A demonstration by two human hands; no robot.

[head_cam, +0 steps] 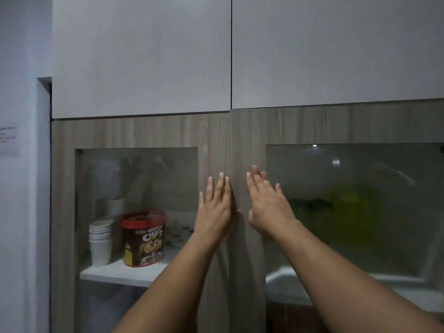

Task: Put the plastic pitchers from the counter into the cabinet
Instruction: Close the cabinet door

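Both hands flat against closed cabinet (230, 145) doors.
Left hand (215, 210) fingers straight, loosely spread; right hand (270, 207) likewise. Yellowish pitcher (348, 212) blurred behind right glass; shape indistinct.

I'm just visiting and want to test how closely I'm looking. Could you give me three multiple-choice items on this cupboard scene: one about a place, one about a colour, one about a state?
1. Where does the stack of paper cups stand?
A. Left of the Choco Chips tub, on the same shelf
B. On top of the tub
C. Behind the right glass pane

2. What colour is the tub's lid?
A. Blue
B. Red
C. White

3. How do the two hands lie?
A. Both curled round a pitcher
B. One holding a cup
C. Both flat, fingers straight, on the wooden door frames

Answers:
1 A: the cups sit beside the tub, toward the wall.
2 B: the rim and lid are red.
3 C: the left hand and right hand press either side of the seam between the left door and right door, holding nothing.
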